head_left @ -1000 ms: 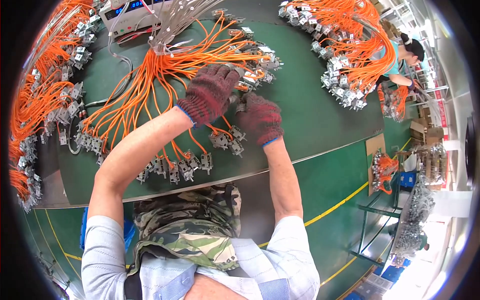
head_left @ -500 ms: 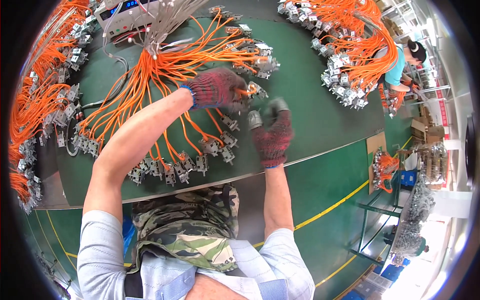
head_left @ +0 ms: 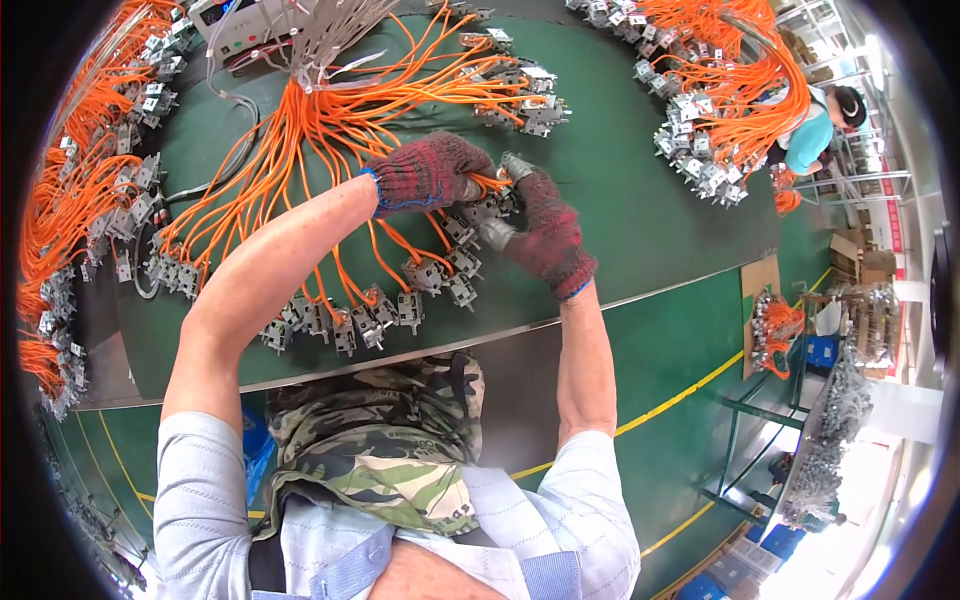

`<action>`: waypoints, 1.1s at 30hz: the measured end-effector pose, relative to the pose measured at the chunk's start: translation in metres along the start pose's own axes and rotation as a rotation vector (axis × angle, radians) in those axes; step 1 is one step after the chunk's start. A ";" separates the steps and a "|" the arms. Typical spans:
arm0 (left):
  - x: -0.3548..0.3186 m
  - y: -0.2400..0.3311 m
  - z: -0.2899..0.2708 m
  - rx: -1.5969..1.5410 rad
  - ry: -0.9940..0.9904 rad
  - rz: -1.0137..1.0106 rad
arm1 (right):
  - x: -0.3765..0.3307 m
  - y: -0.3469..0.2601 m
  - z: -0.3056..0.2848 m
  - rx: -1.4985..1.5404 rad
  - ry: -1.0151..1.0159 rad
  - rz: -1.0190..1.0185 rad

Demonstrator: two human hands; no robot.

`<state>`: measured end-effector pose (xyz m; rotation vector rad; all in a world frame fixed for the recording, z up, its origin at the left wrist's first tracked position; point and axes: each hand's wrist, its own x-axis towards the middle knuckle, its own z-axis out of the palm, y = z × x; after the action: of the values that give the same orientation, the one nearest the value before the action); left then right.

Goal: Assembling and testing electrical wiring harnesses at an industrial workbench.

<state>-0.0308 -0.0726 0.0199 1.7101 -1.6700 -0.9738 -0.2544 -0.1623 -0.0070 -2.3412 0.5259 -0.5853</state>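
My left hand (head_left: 428, 175), in a dark red and grey knit glove, is closed round orange cables (head_left: 490, 183) at the far middle of the green tabletop. Small silver metal parts (head_left: 493, 209) at their ends sit between my two hands. My right hand (head_left: 548, 232), gloved alike with grey fingertips, reaches in from the right, its thumb and fingers closing on those parts from either side; the exact contact is partly hidden. The cables belong to a fanned bundle (head_left: 305, 120), with more metal-ended cables (head_left: 365, 325) spread along the near edge.
A boxy instrument (head_left: 245, 32) with wires stands at the back left. Heaps of orange cables with metal ends lie at the left (head_left: 75, 240) and far right (head_left: 735, 110). Beyond the table's right side, a person in a teal top (head_left: 810, 140) bends near shelving. Cartons (head_left: 865, 262) stand further right.
My right hand has moved in toward my left hand and now meets the metal parts, where before it was apart with thumb and fingers spread. My left hand stays nearly in place, holding the cables.
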 end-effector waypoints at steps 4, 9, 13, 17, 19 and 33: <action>-0.003 0.001 0.008 -0.105 0.039 -0.004 | 0.009 0.005 0.008 -0.151 0.026 0.040; -0.008 -0.005 0.012 -0.230 0.068 -0.002 | 0.025 0.010 -0.002 0.075 -0.116 0.088; -0.010 -0.007 0.011 -0.199 0.038 0.056 | 0.033 0.001 -0.017 -0.053 -0.265 0.121; -0.019 0.006 0.012 0.033 -0.043 0.005 | 0.043 -0.038 -0.036 -0.437 -0.538 0.188; -0.016 0.006 0.018 0.280 -0.061 0.061 | 0.053 -0.057 -0.032 -0.567 -0.654 0.196; -0.050 0.010 0.014 0.264 0.686 0.268 | 0.055 0.010 -0.069 -0.235 0.178 0.203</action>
<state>-0.0466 -0.0222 0.0257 1.6581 -1.5278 -0.0153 -0.2485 -0.2317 0.0485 -2.4257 0.9481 -0.6687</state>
